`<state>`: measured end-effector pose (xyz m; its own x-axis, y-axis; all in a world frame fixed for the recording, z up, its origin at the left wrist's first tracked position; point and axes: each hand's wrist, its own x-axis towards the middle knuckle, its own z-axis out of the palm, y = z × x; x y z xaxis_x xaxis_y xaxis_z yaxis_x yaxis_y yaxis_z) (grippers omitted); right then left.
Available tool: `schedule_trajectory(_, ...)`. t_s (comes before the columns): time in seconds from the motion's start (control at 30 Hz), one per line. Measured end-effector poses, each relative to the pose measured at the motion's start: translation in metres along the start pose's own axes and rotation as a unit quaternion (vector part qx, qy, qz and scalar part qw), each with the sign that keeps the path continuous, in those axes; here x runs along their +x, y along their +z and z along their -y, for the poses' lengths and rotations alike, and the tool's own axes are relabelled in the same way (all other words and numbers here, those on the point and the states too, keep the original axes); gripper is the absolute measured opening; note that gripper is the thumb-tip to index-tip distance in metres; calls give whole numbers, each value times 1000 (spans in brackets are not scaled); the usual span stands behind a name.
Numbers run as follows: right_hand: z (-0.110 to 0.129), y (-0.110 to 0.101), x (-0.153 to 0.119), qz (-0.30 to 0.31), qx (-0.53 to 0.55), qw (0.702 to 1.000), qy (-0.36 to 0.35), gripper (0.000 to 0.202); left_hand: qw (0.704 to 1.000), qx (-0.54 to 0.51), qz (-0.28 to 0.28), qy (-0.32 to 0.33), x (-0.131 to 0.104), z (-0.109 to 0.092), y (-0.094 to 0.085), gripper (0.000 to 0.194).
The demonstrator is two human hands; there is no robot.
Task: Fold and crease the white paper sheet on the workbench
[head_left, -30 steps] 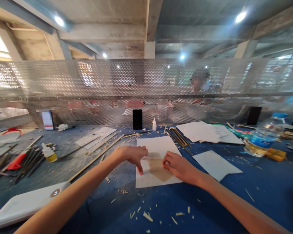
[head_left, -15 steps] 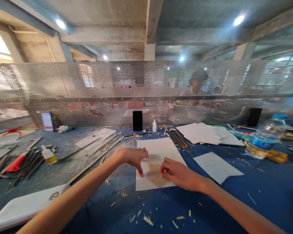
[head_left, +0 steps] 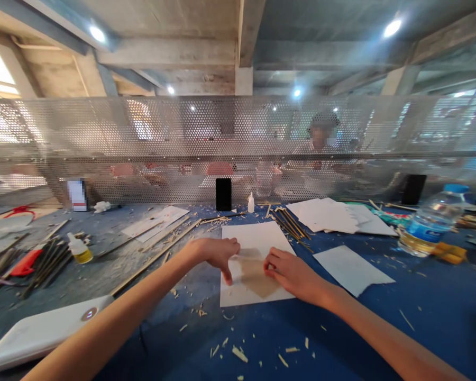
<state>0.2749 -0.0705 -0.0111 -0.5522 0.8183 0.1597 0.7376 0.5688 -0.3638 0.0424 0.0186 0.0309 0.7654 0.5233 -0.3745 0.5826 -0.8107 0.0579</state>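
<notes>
A white sheet of paper (head_left: 248, 238) lies on the blue table in front of me. My left hand (head_left: 221, 256) rests on its left part, thumb and fingers spread apart, holding nothing. Over the sheet's right part is my right hand (head_left: 283, 269), its fingertips pinched together; whatever they may hold is too small to make out. A brownish shadow falls on the paper between the two hands.
A torn white sheet (head_left: 353, 269), stacked papers (head_left: 325, 216) and a water bottle (head_left: 430, 222) are right. Thin sticks (head_left: 289, 225), a glue bottle (head_left: 251, 202) and a black phone (head_left: 223, 194) stand or lie beyond. Left are a yellow-filled bottle (head_left: 80, 248) and white device (head_left: 43, 330).
My right hand has moved slightly right and up, away from my left hand. The left hand keeps its place on the paper.
</notes>
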Motion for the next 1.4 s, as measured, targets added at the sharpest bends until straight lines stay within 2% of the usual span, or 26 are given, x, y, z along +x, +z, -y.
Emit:
schedule_trajectory(0.07,0,0,0,-2,-2,1000,0,14,1000,-4,-1,1,1,1,1,72)
schedule_trajectory(0.2,3,2,-1,35,46,998,-18,11,1000,-11,-5,11,2,3,3,73)
schedule_trajectory(0.37,1,1,0,-20,-51,998,-10,16,1000,3,-1,1,0,1,1,72)
schedule_trajectory(0.57,5,0,-1,25,26,999,1,10,1000,-12,-6,8,1,2,2,75)
schedule_trajectory(0.73,-1,-2,-1,-26,-16,999,11,16,1000,-9,-2,-2,3,4,3,78)
schedule_trajectory(0.9,5,-1,-1,30,48,998,2,10,1000,-6,-4,2,2,2,3,74)
schedule_trajectory(1.07,4,-2,0,-29,11,998,52,14,1000,0,-6,-4,1,1,3,73)
schedule_trajectory(1.23,6,0,0,33,91,995,26,9,1000,3,-1,9,2,2,3,71)
schedule_trajectory(1.4,3,1,0,-21,19,1000,13,12,1000,11,-3,-2,2,2,3,73)
